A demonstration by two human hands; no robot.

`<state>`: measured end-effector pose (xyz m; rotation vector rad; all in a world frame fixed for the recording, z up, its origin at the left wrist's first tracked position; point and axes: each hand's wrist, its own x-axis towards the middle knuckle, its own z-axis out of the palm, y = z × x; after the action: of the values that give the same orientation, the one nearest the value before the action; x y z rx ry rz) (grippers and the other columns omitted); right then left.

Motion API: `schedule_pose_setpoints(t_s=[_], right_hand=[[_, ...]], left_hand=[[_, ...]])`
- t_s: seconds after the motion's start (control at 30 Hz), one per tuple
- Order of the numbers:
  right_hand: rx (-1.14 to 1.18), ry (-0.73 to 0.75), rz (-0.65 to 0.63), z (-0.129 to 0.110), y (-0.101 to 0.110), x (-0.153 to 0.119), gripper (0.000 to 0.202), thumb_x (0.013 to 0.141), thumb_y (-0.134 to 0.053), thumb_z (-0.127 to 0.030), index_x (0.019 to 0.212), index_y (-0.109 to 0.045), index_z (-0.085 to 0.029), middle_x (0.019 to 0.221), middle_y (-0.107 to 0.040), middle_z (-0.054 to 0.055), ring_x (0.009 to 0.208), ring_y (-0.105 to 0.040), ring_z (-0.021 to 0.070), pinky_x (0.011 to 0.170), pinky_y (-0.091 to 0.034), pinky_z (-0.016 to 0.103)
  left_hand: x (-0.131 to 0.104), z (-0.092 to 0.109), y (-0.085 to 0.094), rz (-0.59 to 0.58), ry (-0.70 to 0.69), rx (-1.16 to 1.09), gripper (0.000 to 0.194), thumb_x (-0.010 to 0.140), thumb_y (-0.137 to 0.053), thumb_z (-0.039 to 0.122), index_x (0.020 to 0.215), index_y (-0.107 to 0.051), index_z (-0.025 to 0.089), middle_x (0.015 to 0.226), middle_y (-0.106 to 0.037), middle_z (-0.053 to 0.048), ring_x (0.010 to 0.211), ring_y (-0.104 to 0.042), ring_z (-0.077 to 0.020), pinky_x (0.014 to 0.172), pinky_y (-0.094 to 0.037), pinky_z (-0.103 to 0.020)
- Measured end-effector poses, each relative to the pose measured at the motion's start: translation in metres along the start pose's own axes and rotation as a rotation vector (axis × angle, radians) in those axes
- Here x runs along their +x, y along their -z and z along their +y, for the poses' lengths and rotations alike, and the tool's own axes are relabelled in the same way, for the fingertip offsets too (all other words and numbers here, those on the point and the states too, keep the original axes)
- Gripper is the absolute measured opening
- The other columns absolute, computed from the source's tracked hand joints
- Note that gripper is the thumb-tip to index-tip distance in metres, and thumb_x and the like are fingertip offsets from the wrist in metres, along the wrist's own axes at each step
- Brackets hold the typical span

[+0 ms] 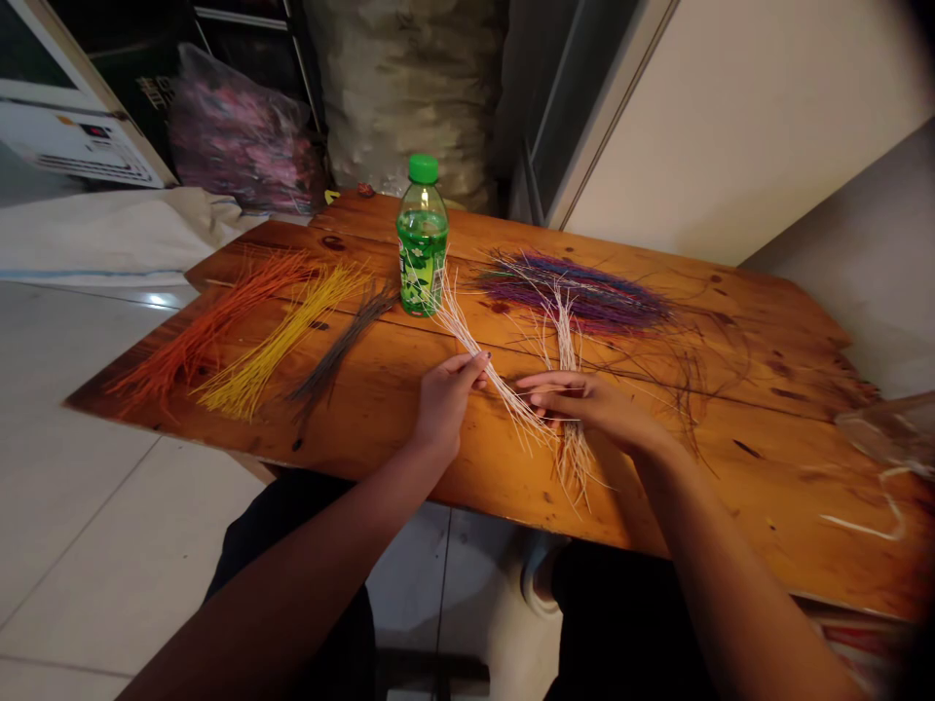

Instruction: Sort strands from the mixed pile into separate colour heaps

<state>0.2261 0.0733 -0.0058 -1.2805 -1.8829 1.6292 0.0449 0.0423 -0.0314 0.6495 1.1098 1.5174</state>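
Note:
A bundle of thin white strands (pixel 459 323) slants above the wooden table, pinched at its middle by my left hand (pixel 451 389). My right hand (pixel 584 401) is beside the lower end of that bundle, with its fingers partly bent around a few strand ends; whether it grips any is hard to make out. Under and behind my right hand lies a second white bundle (pixel 572 450) on the table, its upper end fanned out. A green-capped plastic bottle (pixel 424 243) stands upright just beyond the held strands.
Orange strands (pixel 211 326), yellow strands (pixel 284 341) and grey strands (pixel 343 346) lie in separate bundles on the left of the wooden table (pixel 394 389). A purple and blue mixed pile (pixel 584 290) lies at the back. Loose dark strands and a white strip (pixel 869 531) lie to the right.

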Motion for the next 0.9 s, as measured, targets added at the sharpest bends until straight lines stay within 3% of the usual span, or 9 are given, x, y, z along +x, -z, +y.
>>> schedule_pose_setpoints(t_s=[0.33, 0.57, 0.9], right_hand=[[0.067, 0.06, 0.016, -0.002, -0.011, 0.005, 0.02, 0.07, -0.065, -0.036, 0.079, -0.065, -0.018, 0.068, -0.061, -0.001, 0.056, -0.052, 0.0077, 0.052, -0.041, 0.021], [0.119, 0.068, 0.106, -0.003, -0.015, 0.007, 0.024, 0.069, -0.066, -0.038, 0.083, -0.063, -0.018, 0.064, -0.061, -0.002, 0.051, -0.05, 0.0071, 0.047, -0.039, 0.02], [0.163, 0.234, 0.251, -0.001, -0.021, 0.012, 0.022, 0.068, -0.067, -0.036, 0.083, -0.064, -0.019, 0.075, -0.069, 0.002, 0.052, -0.054, 0.008, 0.052, -0.043, 0.022]], left_hand=[[-0.001, -0.002, 0.0, 0.001, -0.02, 0.013, 0.018, 0.064, -0.066, 0.032, 0.062, -0.062, 0.014, 0.06, -0.051, 0.002, 0.06, -0.046, -0.0082, 0.064, -0.036, -0.021], [-0.001, -0.003, 0.0, 0.009, -0.011, -0.008, 0.02, 0.064, -0.067, 0.032, 0.061, -0.061, 0.014, 0.06, -0.05, 0.002, 0.06, -0.045, -0.008, 0.063, -0.036, -0.021], [-0.002, -0.003, -0.001, -0.003, -0.013, -0.005, 0.02, 0.065, -0.066, 0.033, 0.062, -0.062, 0.014, 0.06, -0.05, 0.001, 0.06, -0.045, -0.0084, 0.063, -0.035, -0.022]])
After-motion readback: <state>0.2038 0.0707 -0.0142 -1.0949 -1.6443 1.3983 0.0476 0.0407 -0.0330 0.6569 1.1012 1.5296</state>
